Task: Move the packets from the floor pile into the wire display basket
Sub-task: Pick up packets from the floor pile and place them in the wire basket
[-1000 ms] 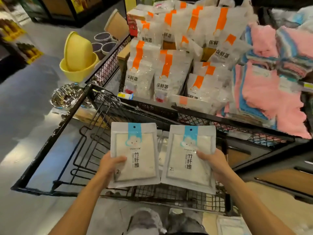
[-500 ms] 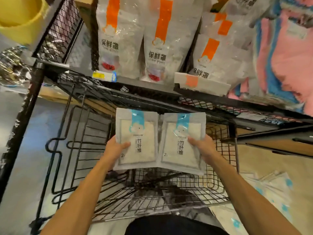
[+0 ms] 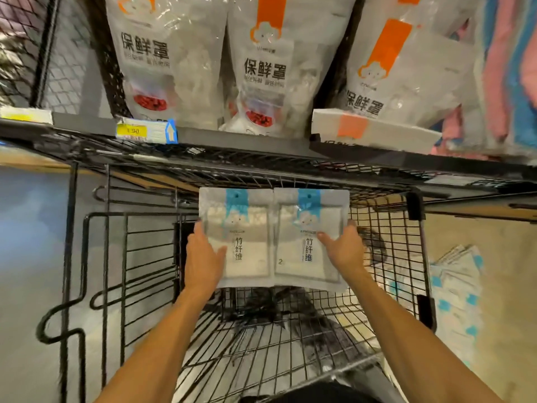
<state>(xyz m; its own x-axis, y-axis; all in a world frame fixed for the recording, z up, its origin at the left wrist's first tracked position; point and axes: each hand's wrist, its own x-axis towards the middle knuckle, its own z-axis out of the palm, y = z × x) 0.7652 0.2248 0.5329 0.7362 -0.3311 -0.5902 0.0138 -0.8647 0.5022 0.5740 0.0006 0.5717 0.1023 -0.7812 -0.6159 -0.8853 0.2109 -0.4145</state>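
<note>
Nearest us: both forearms reach forward into the wire display basket [image 3: 290,344]. Our left hand [image 3: 203,260] grips the left packet [image 3: 241,239] by its left edge, thumb over the front face. Our right hand [image 3: 343,251] grips the right packet [image 3: 311,237] by its right edge, thumb likewise on the front. The fingers behind both packets are hidden.

The packets sit side by side, inner edges touching or slightly overlapping; we can't tell which. Long axes run away from us, blue header ends pointing at the basket's far wall. Each packet lies inboard of its gripping hand, so we judge release means lowering and letting go outward. Whether they rest on the basket mesh or hang above it, we can't tell.

Right of the basket, outside its side wall, the floor pile [image 3: 456,289] lies nearer our right hand; it's blurred, count unreadable.

Beyond the basket's far wall: a shelf with orange-striped bags [image 3: 261,68] and a yellow price tag [image 3: 145,132].
</note>
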